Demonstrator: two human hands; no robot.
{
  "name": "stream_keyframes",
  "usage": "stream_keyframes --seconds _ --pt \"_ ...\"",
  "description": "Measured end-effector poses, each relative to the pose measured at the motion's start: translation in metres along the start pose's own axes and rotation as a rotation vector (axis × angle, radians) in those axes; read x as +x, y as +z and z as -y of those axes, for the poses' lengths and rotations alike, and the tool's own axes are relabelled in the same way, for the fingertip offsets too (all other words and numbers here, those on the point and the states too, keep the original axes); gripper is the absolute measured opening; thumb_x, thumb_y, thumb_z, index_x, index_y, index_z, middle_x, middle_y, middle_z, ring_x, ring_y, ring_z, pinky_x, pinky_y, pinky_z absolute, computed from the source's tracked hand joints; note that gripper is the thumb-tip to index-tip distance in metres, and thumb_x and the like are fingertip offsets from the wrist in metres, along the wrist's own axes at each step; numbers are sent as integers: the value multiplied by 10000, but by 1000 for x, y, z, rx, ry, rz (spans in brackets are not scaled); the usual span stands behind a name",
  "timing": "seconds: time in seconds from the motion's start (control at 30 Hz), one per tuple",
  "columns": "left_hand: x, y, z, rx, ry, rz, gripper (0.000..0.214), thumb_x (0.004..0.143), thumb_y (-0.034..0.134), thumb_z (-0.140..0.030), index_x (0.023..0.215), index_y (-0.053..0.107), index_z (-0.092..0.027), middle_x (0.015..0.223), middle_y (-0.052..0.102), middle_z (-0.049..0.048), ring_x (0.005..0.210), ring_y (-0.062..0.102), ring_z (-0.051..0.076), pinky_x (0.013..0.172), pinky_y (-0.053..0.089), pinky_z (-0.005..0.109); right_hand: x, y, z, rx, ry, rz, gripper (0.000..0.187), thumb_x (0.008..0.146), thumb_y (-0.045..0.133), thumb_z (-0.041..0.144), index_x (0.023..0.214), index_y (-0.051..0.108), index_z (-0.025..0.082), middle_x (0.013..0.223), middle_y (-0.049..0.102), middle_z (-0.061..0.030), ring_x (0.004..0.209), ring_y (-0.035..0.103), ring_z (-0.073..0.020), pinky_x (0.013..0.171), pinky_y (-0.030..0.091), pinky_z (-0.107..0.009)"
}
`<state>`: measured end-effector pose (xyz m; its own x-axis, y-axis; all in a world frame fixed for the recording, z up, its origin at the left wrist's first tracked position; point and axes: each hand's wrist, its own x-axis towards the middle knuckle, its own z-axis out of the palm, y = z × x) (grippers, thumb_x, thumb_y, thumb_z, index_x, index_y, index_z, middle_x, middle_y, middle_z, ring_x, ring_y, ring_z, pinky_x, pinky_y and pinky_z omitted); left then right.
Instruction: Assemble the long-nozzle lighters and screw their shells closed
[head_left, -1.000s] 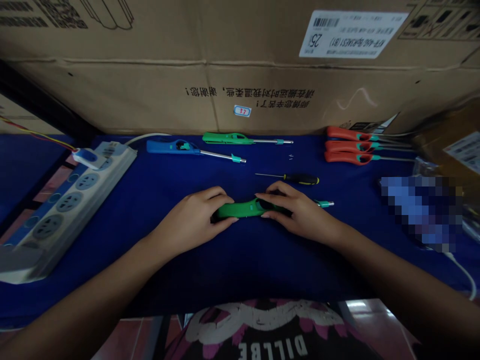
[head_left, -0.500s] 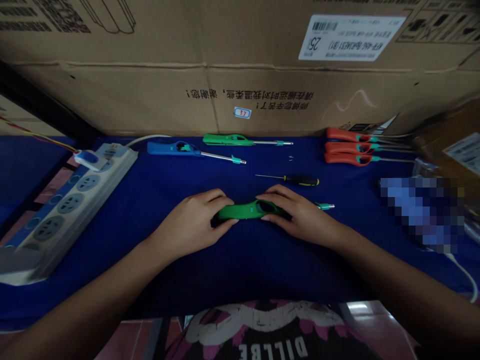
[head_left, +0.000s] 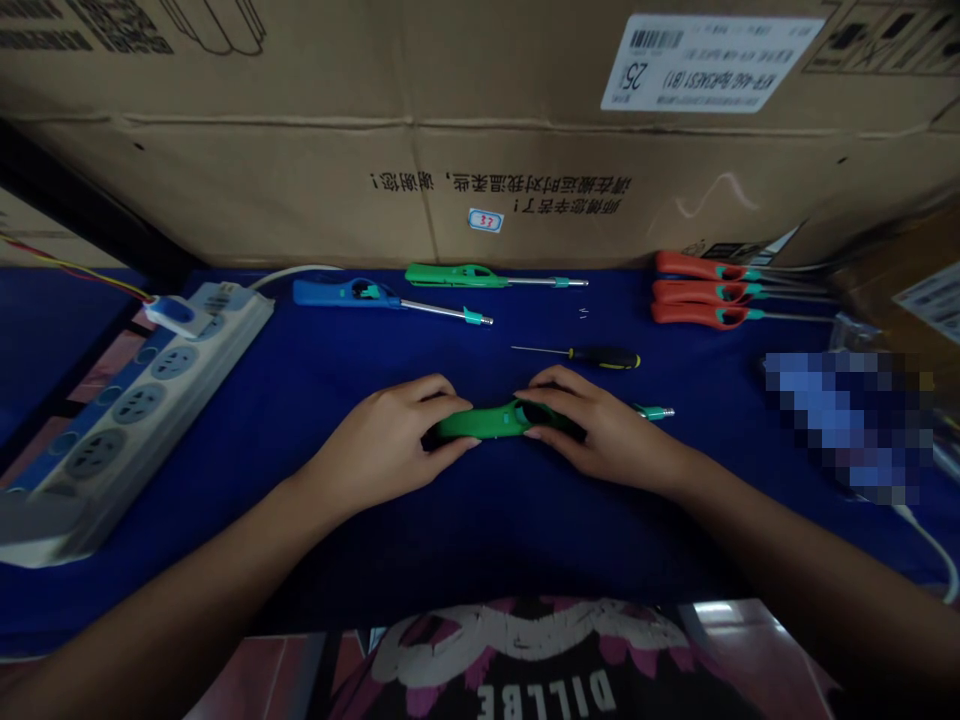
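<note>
**my left hand [head_left: 390,440] and right hand [head_left: 592,415] are holding one green plastic lighter [head_left: 480,422]**

in the head view, the lighter is lying between my hands, straight ahead of my body, its long axis running left to right over the dark blue tabletop [head_left: 510,540]. neither hand is nearer: my left is pinching the butt end, my right is wrapping the trigger end. both are closed to the width of the handle, thumbs bracing the near edge, fingers the far edge. my right is covering most of the metal rod, and a teal tip [head_left: 656,412] is showing beyond it, pointing right. i cannot tell whether the handle is touching the tabletop.

just beyond, nearer my right hand, a black-and-yellow screwdriver [head_left: 604,357] is lying roughly parallel, its thin shaft pointing left.

as for containers, a large brown cardboard box [head_left: 285,190] is standing along the far edge, and a smaller brown cardboard box [head_left: 892,225] is sitting at the right. both are showing only their outsides, so i cannot tell what they are holding.
</note>
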<state>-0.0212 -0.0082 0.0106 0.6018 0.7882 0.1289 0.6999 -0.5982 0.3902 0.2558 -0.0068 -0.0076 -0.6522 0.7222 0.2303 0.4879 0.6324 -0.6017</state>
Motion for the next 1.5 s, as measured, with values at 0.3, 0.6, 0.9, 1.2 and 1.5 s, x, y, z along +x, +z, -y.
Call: stream_keyframes --seconds 0.3,0.6,0.9,1.2,1.5 --pt "-6 4 -18 517 171 -71 310 929 695 -330 1158 739 -125 979 732 43 865 700 235 590 543 330 0 4 0 27 40 -50 355 966 621 255 1302 654 149 1187 582 -133 1107 629 -226 1024 545 -401" --pt "-1 7 -7 392 231 -28 311 991 598 -259 1281 639 -155 1033 684 58 873 696 197 656 538 273 -5 -3 -1 -152 -89 17 371 1015 550 329 1341 623 167 1198 651 -135 1010 693 -226 881 615 -393" --pt "0 1 -6 -30 207 91 336 1071 426 -376 1169 664 -159 953 679 42 842 682 175 737 535 282 -5 -2 5 -162 -123 7 237 1036 502 283 1100 677 137 1006 712 -118 896 704 -220 807 612 -377" --pt "2 -4 2 -60 221 92 333 1074 413 -351 1156 650 -133 966 670 65 839 672 186 746 522 291 -10 -19 4 -158 -86 -47 293 977 631 304 1229 658 156 1119 719 -108 966 718 -208 863 597 -342" --pt "-1 -2 2 -4 242 79 347 1073 400 -364 1155 646 -133 970 686 78 835 685 200 748 543 308 -10 -21 1 -301 -116 -5 163 1020 520 262 966 633 157 832 666 -63 713 633 -181 643 502 -305"
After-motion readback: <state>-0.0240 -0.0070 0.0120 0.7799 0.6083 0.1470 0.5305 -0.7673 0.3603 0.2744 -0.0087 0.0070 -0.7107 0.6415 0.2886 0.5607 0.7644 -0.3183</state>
